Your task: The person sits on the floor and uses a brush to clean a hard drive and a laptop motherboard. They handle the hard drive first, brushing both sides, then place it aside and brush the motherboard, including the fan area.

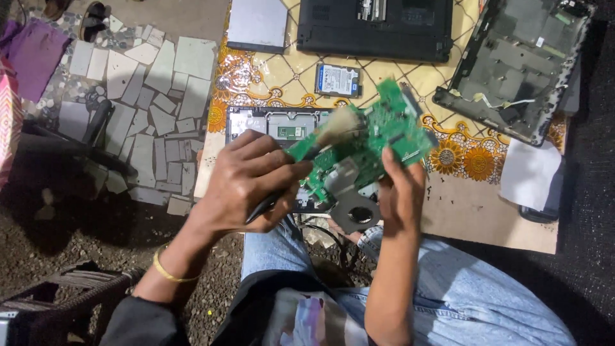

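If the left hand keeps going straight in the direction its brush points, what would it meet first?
The left hand points its brush up-right; the bristles already seem to touch the green circuit board held by the right hand, so that board comes first.

broken-tile floor [150, 83] — dirt [96, 243] beside a floral table cover [269, 80].

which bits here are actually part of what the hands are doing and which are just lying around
In use:
- green circuit board, held up by the right hand
- brush, in the left hand, bristles on the board

Lying about:
- hard drive
- black laptop base
- grey panel
- open laptop shell
- palmrest frame
- white paper
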